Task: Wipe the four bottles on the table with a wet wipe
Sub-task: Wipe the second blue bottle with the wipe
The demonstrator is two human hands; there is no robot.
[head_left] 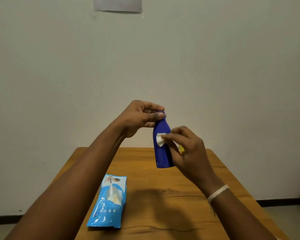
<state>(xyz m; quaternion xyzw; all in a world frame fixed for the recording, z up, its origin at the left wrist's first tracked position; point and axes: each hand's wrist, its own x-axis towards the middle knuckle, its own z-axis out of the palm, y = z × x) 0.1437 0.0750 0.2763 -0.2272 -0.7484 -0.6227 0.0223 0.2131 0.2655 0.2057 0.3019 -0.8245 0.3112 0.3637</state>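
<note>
my left hand [142,116] pinches the blue bottle [162,149] at twelve o'clock, right hand [185,146] pressing the wet wipe [160,139] mid-wipe; other bottles unseen.

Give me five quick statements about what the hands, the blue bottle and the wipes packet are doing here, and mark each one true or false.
1. The left hand pinches the blue bottle at its top. True.
2. The bottle stands on the table. False: it is held up in the air, above the table.
3. The right hand presses a white wipe against the bottle's side. True.
4. The wipes packet lies to the right of the right forearm. False: it lies on the table between the two forearms, nearer the left one.
5. The bottle is red. False: it is blue.
</note>
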